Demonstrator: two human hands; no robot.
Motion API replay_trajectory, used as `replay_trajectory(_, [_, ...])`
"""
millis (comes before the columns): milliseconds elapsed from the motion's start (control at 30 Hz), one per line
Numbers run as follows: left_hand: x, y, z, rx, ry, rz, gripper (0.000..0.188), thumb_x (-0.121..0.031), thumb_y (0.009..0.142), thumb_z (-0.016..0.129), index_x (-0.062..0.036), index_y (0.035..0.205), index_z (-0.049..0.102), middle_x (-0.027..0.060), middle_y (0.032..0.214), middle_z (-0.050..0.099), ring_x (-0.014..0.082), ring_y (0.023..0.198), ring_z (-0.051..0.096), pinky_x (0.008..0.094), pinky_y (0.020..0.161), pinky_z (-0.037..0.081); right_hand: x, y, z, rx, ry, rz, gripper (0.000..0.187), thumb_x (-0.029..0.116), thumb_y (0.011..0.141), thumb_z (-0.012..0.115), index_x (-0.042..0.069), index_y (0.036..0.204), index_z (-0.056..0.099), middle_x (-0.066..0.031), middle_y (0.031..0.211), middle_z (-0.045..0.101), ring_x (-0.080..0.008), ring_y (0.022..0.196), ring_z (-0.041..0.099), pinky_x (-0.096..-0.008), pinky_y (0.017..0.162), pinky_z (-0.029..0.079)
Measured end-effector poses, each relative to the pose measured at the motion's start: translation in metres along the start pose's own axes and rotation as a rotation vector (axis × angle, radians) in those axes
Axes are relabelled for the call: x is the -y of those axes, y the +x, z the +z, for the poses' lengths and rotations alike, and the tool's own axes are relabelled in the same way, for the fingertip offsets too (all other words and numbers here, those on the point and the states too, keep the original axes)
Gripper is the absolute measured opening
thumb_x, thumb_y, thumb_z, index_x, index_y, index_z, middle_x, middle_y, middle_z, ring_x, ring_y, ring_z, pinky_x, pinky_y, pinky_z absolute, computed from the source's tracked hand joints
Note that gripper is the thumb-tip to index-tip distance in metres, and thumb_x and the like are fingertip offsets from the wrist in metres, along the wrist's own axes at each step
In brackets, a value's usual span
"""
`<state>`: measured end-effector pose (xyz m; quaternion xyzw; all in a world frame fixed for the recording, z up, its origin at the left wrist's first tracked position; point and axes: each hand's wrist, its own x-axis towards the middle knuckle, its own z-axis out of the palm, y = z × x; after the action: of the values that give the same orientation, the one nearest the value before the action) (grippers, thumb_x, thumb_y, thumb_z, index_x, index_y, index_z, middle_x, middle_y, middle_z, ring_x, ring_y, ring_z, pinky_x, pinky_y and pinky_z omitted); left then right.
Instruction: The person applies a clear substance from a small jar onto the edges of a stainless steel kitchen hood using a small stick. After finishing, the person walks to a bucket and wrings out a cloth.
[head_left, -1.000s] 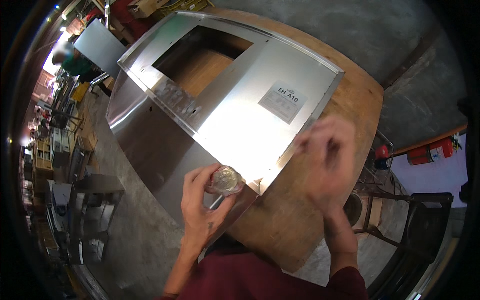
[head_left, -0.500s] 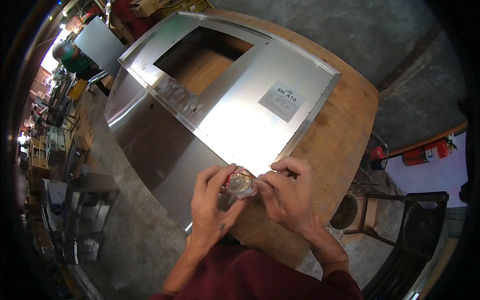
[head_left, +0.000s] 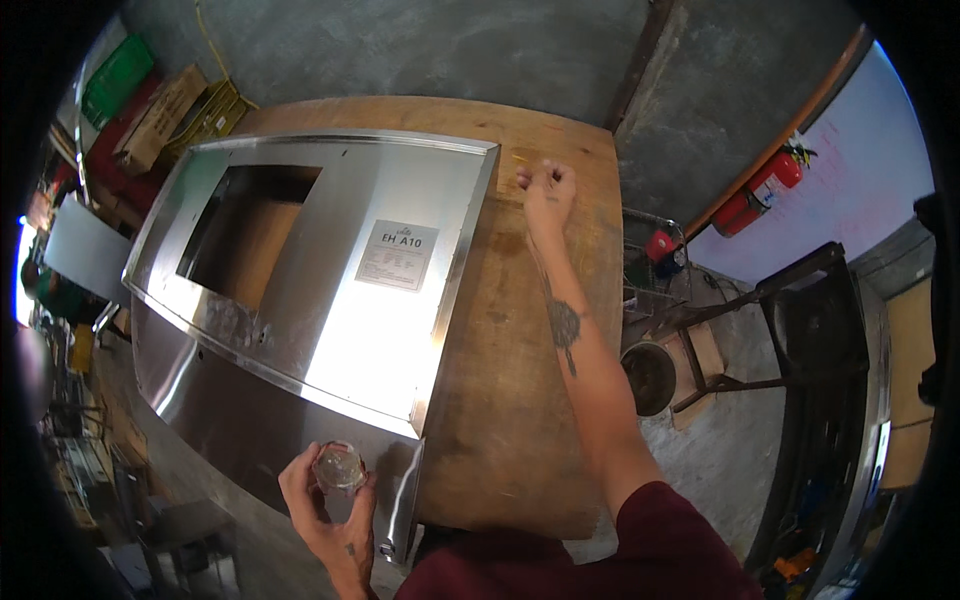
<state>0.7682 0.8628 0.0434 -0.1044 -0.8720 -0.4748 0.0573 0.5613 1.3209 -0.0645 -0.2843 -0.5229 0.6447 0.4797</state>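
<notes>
My left hand [head_left: 335, 515] is curled round a small clear, round container [head_left: 340, 466], seen end-on. It is held over the near edge of the metal panel's lower face. My right arm is stretched far out, and my right hand [head_left: 549, 198] is over the wooden tabletop's far right part, past the panel's corner. Its fingers are bent in and pinched together; what they hold, if anything, is too small to make out. A tiny yellow thing [head_left: 519, 158] shows just beyond the fingertips. The shiny metal panel [head_left: 335, 250] has a rectangular cutout and a printed grey label [head_left: 396, 256].
The wooden table [head_left: 500, 420] carries the panel. To the right are a wire basket [head_left: 655, 262], a round bucket [head_left: 650, 378], a dark chair [head_left: 815, 320] and a red fire extinguisher [head_left: 758, 195]. Cardboard [head_left: 160, 120] and a yellow crate [head_left: 215, 112] stand far left.
My hands were together at the container. The right has moved away, far out to the table's back right; the left keeps the container, now lower left. The view has turned rightward.
</notes>
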Motion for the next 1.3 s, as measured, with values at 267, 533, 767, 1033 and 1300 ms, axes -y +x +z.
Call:
replay_trajectory(267, [0.006,-0.002,0.0,-0.034,0.004,-0.095,0.077,0.007,0.083,0.092,-0.0027,0.153,0.062,0.0114,0.141,0.059,0.0252,0.127,0.066,0.0382,0.107,0.057,-0.049,0.05,0.047,-0.021,0.102,0.09,0.025,0.012,0.121,0.053,-0.011,0.129,0.049,-0.0267,0.123,0.068,-0.0335,0.101,0.083,-0.0362,0.09,0.073])
replay_trajectory(533, [0.009,0.001,0.004,-0.014,0.038,-0.094,0.075,0.003,0.086,0.093,-0.0041,0.154,0.062,0.0098,0.142,0.059,0.0251,0.131,0.065,0.038,0.108,0.059,-0.065,0.053,0.048,0.004,0.17,0.113,0.023,0.011,0.12,0.054,-0.011,0.125,0.049,-0.0264,0.122,0.067,-0.0367,0.104,0.083,-0.0398,0.088,0.074])
replay_trajectory(767, [0.013,0.003,0.006,-0.023,0.01,-0.08,0.077,0.006,0.083,0.093,-0.0027,0.153,0.062,0.012,0.141,0.06,0.0259,0.128,0.067,0.0379,0.106,0.058,-0.059,0.054,0.046,0.017,0.129,0.105,0.024,0.01,0.12,0.055,-0.012,0.126,0.05,-0.0267,0.122,0.067,-0.0366,0.104,0.084,-0.0398,0.089,0.074])
replay_trajectory(1033, [0.013,0.002,0.005,-0.007,0.007,-0.09,0.076,0.005,0.084,0.093,-0.0033,0.154,0.062,0.0112,0.142,0.059,0.0256,0.13,0.066,0.0378,0.107,0.058,-0.055,0.055,0.046,0.026,0.074,0.054,0.016,0.005,0.117,0.057,-0.01,0.116,0.051,-0.0224,0.115,0.066,-0.0358,0.097,0.085,-0.0377,0.079,0.075])
replay_trajectory(1300, [0.006,0.001,0.003,0.024,0.023,-0.08,0.074,0.004,0.088,0.091,-0.0032,0.155,0.061,0.0106,0.145,0.058,0.0264,0.135,0.064,0.04,0.112,0.059,-0.06,0.059,0.045,0.031,0.077,0.003,0.02,0.007,0.117,0.059,-0.009,0.113,0.049,-0.0218,0.118,0.063,-0.0355,0.094,0.085,-0.038,0.077,0.075])
